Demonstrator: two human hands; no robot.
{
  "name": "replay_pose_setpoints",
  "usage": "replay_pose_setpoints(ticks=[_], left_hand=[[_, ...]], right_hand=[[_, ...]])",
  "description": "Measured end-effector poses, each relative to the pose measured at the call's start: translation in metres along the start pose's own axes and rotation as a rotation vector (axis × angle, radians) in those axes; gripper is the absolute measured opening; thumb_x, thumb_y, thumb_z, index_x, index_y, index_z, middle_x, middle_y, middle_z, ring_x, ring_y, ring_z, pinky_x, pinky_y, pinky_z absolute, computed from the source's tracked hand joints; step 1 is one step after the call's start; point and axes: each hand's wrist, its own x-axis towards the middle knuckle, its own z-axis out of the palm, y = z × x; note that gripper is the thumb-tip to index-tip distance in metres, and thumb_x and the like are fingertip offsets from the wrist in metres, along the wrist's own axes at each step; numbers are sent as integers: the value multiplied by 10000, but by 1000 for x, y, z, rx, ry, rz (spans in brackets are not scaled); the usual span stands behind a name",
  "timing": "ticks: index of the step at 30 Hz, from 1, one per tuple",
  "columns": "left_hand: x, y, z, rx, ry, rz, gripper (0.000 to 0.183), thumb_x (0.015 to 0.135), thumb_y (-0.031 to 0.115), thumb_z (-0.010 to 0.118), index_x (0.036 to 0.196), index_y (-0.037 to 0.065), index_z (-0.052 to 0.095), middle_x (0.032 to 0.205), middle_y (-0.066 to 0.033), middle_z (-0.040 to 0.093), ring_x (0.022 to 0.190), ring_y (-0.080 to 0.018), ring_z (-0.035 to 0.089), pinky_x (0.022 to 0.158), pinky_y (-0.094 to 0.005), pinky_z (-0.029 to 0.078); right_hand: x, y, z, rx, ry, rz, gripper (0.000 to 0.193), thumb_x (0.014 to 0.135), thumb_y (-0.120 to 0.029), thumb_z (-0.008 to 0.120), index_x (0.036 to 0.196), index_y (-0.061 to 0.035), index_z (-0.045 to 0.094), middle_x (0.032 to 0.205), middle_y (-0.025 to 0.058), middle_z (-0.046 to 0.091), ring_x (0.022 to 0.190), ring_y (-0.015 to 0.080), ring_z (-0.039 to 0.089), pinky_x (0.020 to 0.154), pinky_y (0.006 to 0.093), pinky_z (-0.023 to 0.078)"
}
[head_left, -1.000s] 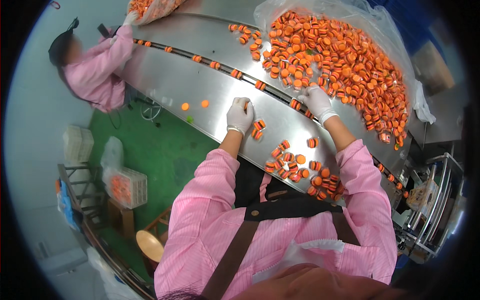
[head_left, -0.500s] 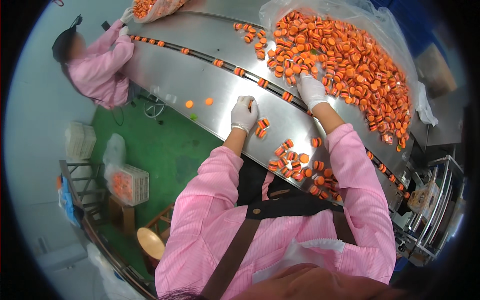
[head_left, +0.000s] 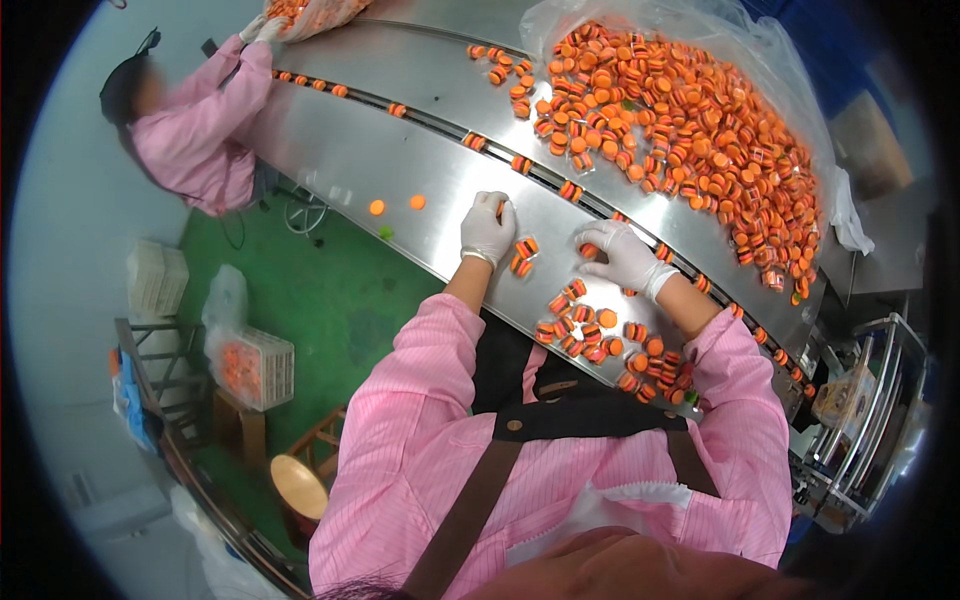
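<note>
My left hand (head_left: 487, 232), in a white glove, is curled above the steel table (head_left: 420, 262), with a small layered orange-and-dark sweet (head_left: 500, 209) partly showing between its fingers. My right hand (head_left: 617, 252), gloved too, is on the near side of a narrow conveyor track (head_left: 548, 177). Its thumb and fingers close around another layered sweet (head_left: 588, 251). Two wrapped sweets (head_left: 524, 255) lie just right of my left hand. Below my right hand spreads a loose group of similar sweets (head_left: 575, 325) along the table's near edge.
Beyond the track, a large heap of sweets (head_left: 700, 130) spills from a clear plastic bag (head_left: 790, 50). Two orange discs (head_left: 417, 202) lie to the left. Another person (head_left: 190, 145) works at the far left end. A metal frame (head_left: 865, 420) stands at right.
My right hand has come back from the heap, across the track, with a sweet in its fingers. My left hand has stayed in place. Sweets on the track have shifted.
</note>
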Motion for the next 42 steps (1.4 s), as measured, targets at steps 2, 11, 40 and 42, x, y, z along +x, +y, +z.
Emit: replay_pose_setpoints(ticks=[2,11,40,42], left_hand=[[1,1,0,6,2,2,134,852,196,591,912,90,645,939,-112,617,849,-313,622,755,-378,501],[0,-1,3,30,11,8,138,853,206,583,909,98,646,945,-108,622,843,-318,625,747,-395,506],[2,6,-1,27,-21,-6,129,855,200,583,908,99,644,946,-111,608,858,-318,614,762,-390,497],[0,0,1,38,-21,11,151,866,212,564,936,106,645,964,-118,608,842,-332,622,754,-406,503]], right_hand=[[2,3,-3,-12,10,-39,259,780,-168,673,1024,-90,637,1027,118,611,1030,315,563,927,402,433],[93,42,-23,-337,23,133,217,872,-174,566,1048,-79,651,1073,152,610,1000,327,595,858,420,488],[77,71,-12,624,225,703,240,869,-169,599,1038,-23,508,935,158,654,824,217,652,754,339,511],[75,64,-3,666,139,718,250,875,-169,613,1043,-23,499,894,127,655,759,179,644,709,327,517]])
